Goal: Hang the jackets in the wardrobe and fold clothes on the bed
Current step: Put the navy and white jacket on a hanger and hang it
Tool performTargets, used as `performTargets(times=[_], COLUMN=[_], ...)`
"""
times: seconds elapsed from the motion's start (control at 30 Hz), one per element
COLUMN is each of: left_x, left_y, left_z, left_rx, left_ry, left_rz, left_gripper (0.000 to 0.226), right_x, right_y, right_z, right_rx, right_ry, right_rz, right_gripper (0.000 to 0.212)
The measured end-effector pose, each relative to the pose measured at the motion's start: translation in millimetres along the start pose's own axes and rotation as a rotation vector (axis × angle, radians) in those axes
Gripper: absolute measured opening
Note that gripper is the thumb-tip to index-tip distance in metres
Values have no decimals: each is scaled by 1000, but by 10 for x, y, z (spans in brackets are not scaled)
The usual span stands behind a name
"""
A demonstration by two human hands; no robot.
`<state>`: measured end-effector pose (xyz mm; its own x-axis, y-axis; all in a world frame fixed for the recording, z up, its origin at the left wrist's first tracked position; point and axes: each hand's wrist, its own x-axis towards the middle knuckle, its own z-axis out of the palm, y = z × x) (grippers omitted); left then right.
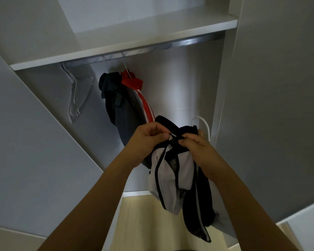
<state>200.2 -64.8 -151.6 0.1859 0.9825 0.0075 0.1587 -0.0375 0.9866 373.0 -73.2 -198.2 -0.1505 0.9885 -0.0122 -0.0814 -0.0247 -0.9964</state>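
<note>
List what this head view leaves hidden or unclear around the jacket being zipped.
- White hanger: only its hook shows, the rest behind the navy-and-white jacket and right hand.
- Zipper pull: too small; left hand covers it.
- Hanging jackets: lower ends hidden by the arms.

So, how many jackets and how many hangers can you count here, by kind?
Jackets hung on the rail: 2, dark one and red-striped one
Jackets held in the hands: 1
Empty hangers on the rail, overlapping: cannot tell
Hanger in held jacket: 1
Total jackets: 3
</note>
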Motion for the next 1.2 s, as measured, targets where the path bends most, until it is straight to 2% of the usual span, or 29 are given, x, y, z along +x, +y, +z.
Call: performTargets(times=[0.23,0.43,0.63,0.9,1.07,1.2], left_x=[-42,-91,-70,-91,-78,-79], left_y=[49,79,58,102,93,90], left_z=[-9,2,3,7,-3,-13], left_rx=[-6,143,115,115,66,54], left_ry=[14,-77,94,-4,92,57], left_rz=[0,28,13,-18,-39,-61], left_gripper=[15,13,17,16,17,16], right_x=[-15,-13,-4,-49,-57,-38], right_y=[-10,-19,-7,-86,-110,-114], right_z=[22,32,32,53,30,44], right_rx=[-22,-17,-12,9,19,29], right_ry=[-9,-5,3,-13,-20,-10], right_rz=[1,3,7,33,58,62], right_gripper=[29,30,29,28,15,14])
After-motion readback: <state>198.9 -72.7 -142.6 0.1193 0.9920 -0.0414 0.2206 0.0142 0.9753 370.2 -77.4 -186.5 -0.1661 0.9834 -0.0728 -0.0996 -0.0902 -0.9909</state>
